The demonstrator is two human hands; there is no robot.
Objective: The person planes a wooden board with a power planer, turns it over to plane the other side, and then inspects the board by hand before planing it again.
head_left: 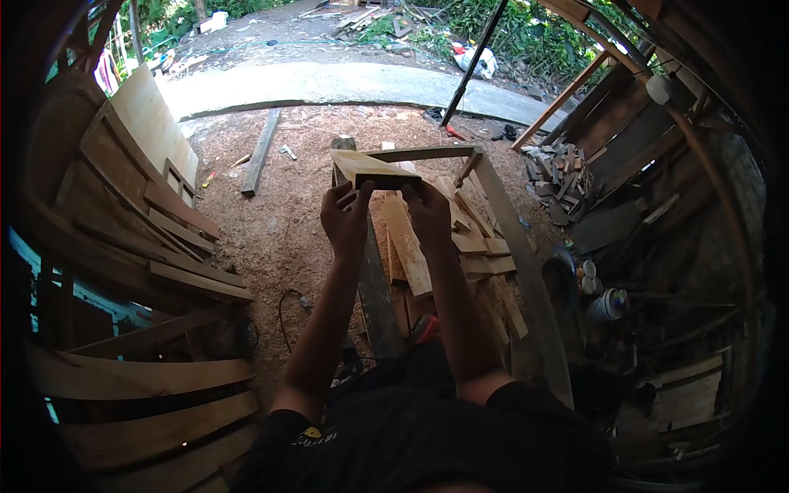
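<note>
Both arms reach forward, holding up a pale wooden board (371, 166) with a dark shaded near edge. My left hand (345, 215) grips its left near corner, thumb up against the edge. At the right near corner, my right hand (427, 211) has its fingers closed on the same board. Below the hands stands a wooden frame (518, 222), with several loose planks (405, 246) lying inside it. A red and black tool (425, 329) rests close to my body, partly hidden by my right arm and shirt.
Long boards (156, 378) are stacked along the left side, and a pale panel (152, 111) leans behind them. Scrap wood (563, 177) lies piled at right, near a paint can (610, 304). A beam (263, 152) and a hammer (288, 152) lie on the sawdust-covered ground. A dark post (475, 62) stands ahead.
</note>
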